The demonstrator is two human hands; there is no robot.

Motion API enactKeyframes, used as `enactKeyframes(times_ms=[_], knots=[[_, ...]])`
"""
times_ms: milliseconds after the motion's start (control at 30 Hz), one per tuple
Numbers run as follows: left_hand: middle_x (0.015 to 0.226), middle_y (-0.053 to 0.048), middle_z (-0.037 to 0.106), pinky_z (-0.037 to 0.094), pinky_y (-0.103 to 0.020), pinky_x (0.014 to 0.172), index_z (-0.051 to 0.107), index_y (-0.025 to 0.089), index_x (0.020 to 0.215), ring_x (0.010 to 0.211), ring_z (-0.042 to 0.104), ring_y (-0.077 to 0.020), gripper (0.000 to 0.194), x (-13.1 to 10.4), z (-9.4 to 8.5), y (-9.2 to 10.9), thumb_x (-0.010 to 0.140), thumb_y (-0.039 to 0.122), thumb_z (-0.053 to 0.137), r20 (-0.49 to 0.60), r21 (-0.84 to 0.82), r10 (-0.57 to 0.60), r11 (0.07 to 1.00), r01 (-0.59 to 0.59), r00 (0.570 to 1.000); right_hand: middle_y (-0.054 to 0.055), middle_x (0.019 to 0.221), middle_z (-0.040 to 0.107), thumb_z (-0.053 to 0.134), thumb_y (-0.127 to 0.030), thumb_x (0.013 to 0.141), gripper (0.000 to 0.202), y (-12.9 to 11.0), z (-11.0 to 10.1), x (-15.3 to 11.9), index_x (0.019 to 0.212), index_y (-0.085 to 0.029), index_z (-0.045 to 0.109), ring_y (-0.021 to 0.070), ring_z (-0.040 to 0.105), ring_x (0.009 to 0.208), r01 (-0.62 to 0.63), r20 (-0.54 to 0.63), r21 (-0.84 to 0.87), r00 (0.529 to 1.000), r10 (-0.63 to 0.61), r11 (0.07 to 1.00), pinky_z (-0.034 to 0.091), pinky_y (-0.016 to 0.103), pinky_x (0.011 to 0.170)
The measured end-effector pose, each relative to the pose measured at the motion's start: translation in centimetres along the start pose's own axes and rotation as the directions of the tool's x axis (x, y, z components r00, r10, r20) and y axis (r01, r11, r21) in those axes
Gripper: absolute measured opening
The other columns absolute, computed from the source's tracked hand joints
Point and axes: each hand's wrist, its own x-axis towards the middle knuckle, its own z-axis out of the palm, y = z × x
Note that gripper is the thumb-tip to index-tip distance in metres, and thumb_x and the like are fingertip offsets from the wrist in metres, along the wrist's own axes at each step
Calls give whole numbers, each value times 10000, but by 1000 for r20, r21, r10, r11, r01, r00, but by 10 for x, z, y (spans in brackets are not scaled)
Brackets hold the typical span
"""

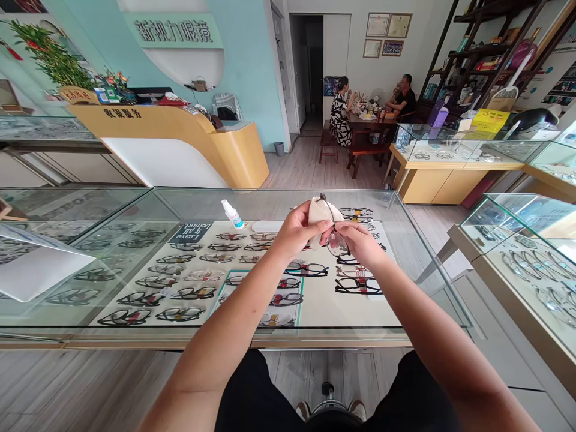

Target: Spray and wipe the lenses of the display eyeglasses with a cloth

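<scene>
Glasses (pixel 337 243), one pair, held above the glass-topped surface (pixel 333 329). Left hand (pixel 302 231): grip closed on cloth (pixel 319 211), against them. Right hand (pixel 359 241): grip pinching the glasses. Advised: light, even pressure; glasses braced near the cloth; no bare-skin smudges.

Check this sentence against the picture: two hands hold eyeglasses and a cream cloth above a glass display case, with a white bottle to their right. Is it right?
The side is wrong: the head view shows the white bottle to the left of the left hand and right hand, which do hold eyeglasses and a cream cloth above a glass display case.
</scene>
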Motion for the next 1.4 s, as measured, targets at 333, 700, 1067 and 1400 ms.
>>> enactKeyframes(times_ms=[333,700,1067,1400], knots=[[649,23,694,489,-301,589,688,192,1033,537,611,-142,453,-2,1,0,852,477,989,13,47,0,999,-1,1000,84,972,804,653,-566,1040,410,-2,-1,-2,874,-242,842,245,599,873,-40,15,-24,999,41,999,512,393,872],[623,15,683,455,-300,573,687,192,943,533,598,-144,463,-3,5,0,842,526,991,-25,64,12,998,-10,1000,78,959,810,663,-550,1043,401,1,-3,-1,878,-240,855,238,606,858,-19,-7,-22,1000,19,1000,503,393,862],[549,47,632,423,-256,468,658,200,919,434,524,-103,514,-2,8,-11,857,606,966,-93,68,77,995,-71,993,84,997,785,634,-547,1109,439,0,-5,-3,955,-217,880,230,600,885,-12,70,-83,997,18,996,493,380,889],[455,53,573,357,-263,371,650,227,816,346,457,-115,604,-5,16,-14,852,783,885,-243,97,87,993,-65,966,53,875,741,651,-566,1072,431,-2,4,-3,924,-223,867,235,615,872,-17,59,-117,998,24,993,460,398,934]])
